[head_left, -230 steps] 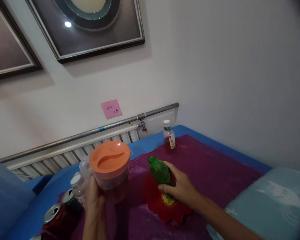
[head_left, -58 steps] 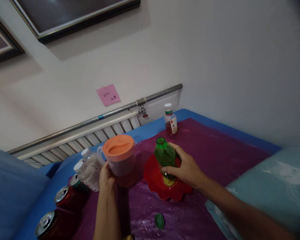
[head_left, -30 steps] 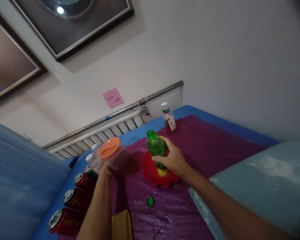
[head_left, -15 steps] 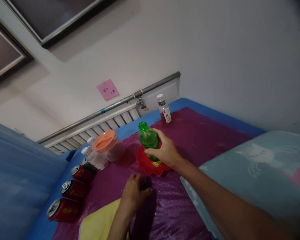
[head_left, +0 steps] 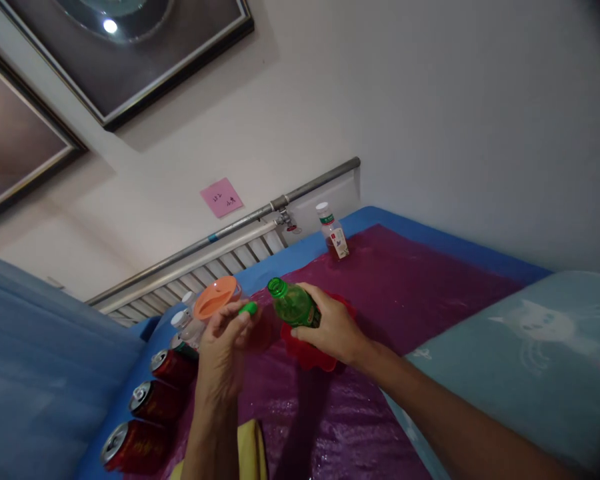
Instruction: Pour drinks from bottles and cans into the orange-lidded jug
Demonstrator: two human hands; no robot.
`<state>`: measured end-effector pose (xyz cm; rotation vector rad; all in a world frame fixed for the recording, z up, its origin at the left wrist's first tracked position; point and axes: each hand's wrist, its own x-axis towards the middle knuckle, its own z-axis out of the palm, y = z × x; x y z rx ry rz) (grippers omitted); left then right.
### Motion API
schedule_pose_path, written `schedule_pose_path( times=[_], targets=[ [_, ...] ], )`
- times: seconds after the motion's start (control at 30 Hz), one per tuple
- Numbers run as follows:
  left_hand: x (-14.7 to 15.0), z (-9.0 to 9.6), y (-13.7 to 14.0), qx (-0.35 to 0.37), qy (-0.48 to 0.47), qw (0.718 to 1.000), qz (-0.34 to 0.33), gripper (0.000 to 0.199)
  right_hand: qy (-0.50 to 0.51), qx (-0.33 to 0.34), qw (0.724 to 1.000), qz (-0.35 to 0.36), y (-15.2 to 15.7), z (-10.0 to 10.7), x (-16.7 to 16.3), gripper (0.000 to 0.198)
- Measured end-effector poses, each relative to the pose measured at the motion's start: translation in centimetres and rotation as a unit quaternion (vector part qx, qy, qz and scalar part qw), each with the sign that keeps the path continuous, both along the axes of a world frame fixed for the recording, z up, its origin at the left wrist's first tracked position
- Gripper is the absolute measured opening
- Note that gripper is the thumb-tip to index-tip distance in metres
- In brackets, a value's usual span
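Note:
My right hand [head_left: 333,327] is wrapped round a green plastic bottle [head_left: 293,303], whose mouth is uncapped and tilts to the left. Under the bottle lies a red scalloped dish [head_left: 307,357], partly covered by my hand. Between the thumb and fingers of my left hand [head_left: 225,343] is a green bottle cap [head_left: 249,308], held a little left of the bottle's mouth. Behind my left hand stands a pitcher with an orange lid [head_left: 215,297], its body mostly hidden.
Several red cans [head_left: 140,445] line the left edge, beside white-capped bottles [head_left: 180,320]. Another white-capped bottle [head_left: 336,237] stands at the back. A yellow cloth [head_left: 250,450] lies in front on the purple sheet [head_left: 380,287]. A pale teal pillow [head_left: 505,360] is at right.
My left hand has risen from low over the sheet towards the bottle's mouth, with the green cap now showing in its fingers. The bottle has been lifted off the dish and tilted left.

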<state>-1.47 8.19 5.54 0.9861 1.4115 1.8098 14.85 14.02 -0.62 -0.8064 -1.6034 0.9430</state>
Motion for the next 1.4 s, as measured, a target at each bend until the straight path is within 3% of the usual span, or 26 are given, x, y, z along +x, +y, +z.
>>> schedule_pose_path(
  times=[0.1,0.4,0.6,0.83,0.97,1.07,1.2,1.4],
  targets=[
    [1.8,1.1,1.1,0.060,-0.015,0.998,0.009,0.040,-0.021,0.018,1.000,-0.005,-0.1,-0.1,-0.1,0.063],
    [3.2,-0.6,1.9,0.111,0.052,0.992,-0.004,0.035,-0.055,0.039,0.998,-0.016,0.1,-0.9,-0.2,0.067],
    [2.2,0.5,1.1,0.056,0.203,0.978,-0.009,0.033,-0.084,0.072,0.994,-0.014,0.3,-1.2,-0.2,0.072],
    [1.7,2.0,0.7,0.107,0.364,0.924,-0.033,0.021,-0.075,0.076,0.994,-0.002,0.3,-1.2,-0.1,0.072],
    [2.0,2.3,0.3,0.076,0.294,0.952,-0.051,0.048,-0.024,0.038,0.999,0.012,0.2,-0.6,0.5,0.069],
    [1.5,2.2,0.2,0.061,0.279,0.958,0.004,0.050,0.034,0.006,0.999,-0.028,0.6,0.2,1.4,0.067],
    [-0.8,0.2,0.8,0.022,0.290,0.955,0.051,0.046,0.113,0.028,0.979,-0.165,2.3,0.8,3.1,0.069],
    [-4.8,-6.2,2.5,-0.046,0.335,0.941,0.024,0.050,0.066,0.037,0.944,-0.320,6.4,-1.2,5.5,0.070]
  ],
)
